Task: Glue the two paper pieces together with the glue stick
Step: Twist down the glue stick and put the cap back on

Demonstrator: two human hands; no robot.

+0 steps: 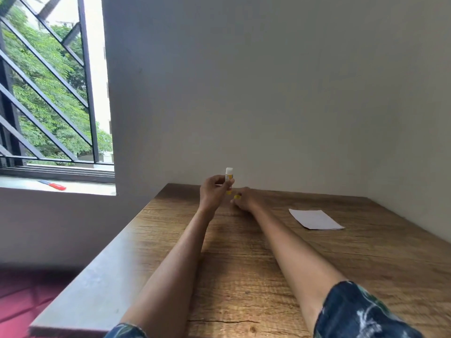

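Observation:
My left hand (pixel 212 191) holds a small glue stick (pixel 229 177) upright above the far part of the wooden table (pixel 244 264); its white glue tip is bare. Just to its right, my right hand (pixel 246 198) rests low on the table and pinches a small yellow cap (pixel 237 196). White paper (pixel 315 219) lies flat on the table to the right, well apart from both hands. I cannot tell if it is one sheet or two stacked.
A plain wall stands right behind the table's far edge and on the right. A barred window (pixel 48 93) is at the left, with a red and blue object (pixel 54 185) on its sill. The table's left edge drops to a red floor.

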